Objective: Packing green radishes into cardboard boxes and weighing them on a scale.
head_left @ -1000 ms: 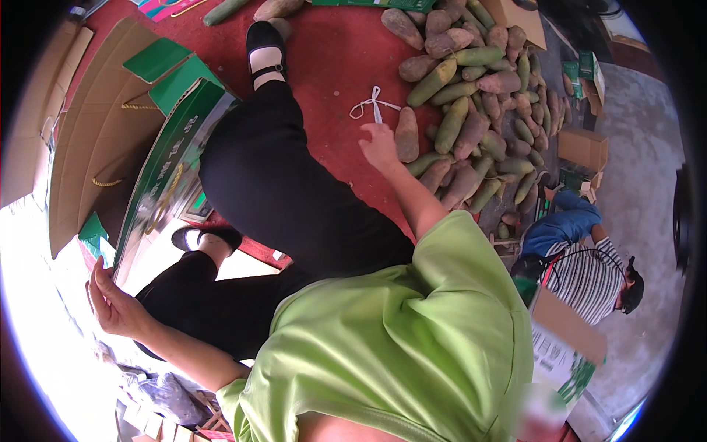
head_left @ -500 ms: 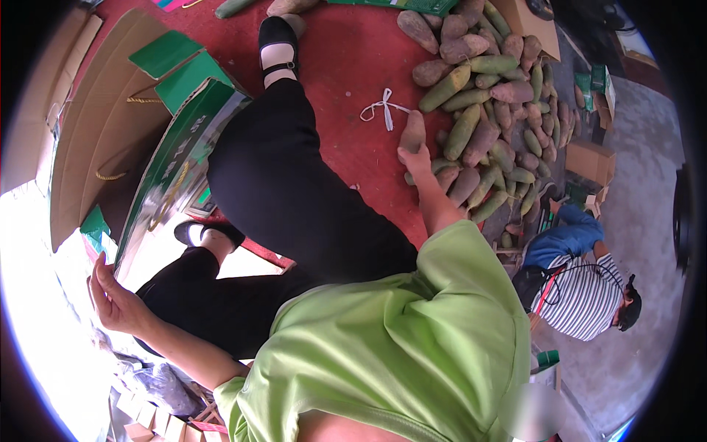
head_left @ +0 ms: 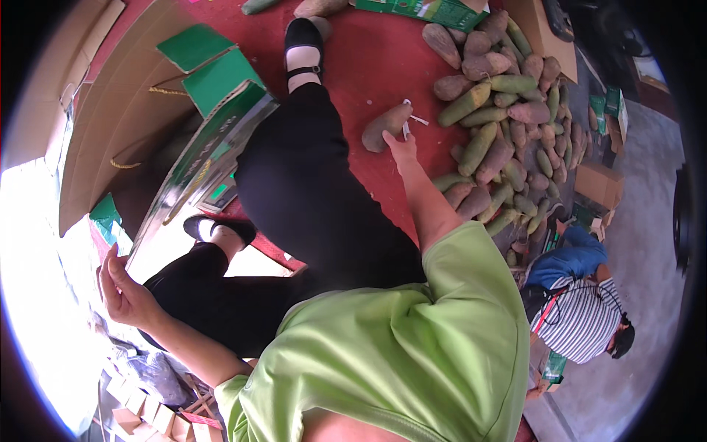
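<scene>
My right hand point(head_left: 400, 147) is closed on the lower end of a large purplish-brown radish point(head_left: 386, 128). It holds the radish over the red floor covering, left of a heap of green and purplish radishes point(head_left: 479, 148). A tied white string point(head_left: 420, 120) lies on the red covering, partly hidden behind the held radish. Out to the left, my left hand point(head_left: 131, 296) hangs empty with its fingers loosely bent and apart, near the low end of a large open carton point(head_left: 213, 99) with green flaps and yellow rope handles.
My black-trousered legs point(head_left: 294, 169) lie between the carton and the heap. A green box point(head_left: 420, 9) stands at the far edge. To the right, a person in a striped top point(head_left: 582, 313) bends over beside brown cartons point(head_left: 598, 184). Small cardboard pieces point(head_left: 147, 409) lie at lower left.
My right hand has carried the radish left, away from the heap and across the string, and the radish now tilts. My left hand stays empty. The view has shifted slightly.
</scene>
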`<state>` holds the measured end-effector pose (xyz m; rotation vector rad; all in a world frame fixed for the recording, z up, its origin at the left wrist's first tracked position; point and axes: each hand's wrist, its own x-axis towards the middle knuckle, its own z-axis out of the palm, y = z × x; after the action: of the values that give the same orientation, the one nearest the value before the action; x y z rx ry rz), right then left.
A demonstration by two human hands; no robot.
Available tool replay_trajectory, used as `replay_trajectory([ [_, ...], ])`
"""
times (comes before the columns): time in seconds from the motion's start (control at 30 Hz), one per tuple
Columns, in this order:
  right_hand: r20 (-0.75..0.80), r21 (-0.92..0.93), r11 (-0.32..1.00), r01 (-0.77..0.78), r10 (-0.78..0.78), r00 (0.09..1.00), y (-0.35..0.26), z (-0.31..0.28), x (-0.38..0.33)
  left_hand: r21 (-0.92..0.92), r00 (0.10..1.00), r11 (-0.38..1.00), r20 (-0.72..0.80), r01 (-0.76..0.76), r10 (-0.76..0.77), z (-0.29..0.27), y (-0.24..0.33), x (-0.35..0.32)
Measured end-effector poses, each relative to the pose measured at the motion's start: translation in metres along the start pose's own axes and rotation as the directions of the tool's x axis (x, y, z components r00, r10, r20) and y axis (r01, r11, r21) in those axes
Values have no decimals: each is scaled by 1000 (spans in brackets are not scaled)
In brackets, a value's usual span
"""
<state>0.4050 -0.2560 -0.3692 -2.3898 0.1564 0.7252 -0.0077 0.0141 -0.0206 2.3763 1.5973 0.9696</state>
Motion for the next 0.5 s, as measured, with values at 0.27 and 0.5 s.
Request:
replay_trajectory([
  [0.27,114,273,865,-422,407,906,-65,35,-2,-33,1000,999,4,-10,11,-4,8,0],
  [0.5,252,250,883,-398,338,907,-63,23,-7,9,997,1000,79,20,-21,-17,27,3],
])
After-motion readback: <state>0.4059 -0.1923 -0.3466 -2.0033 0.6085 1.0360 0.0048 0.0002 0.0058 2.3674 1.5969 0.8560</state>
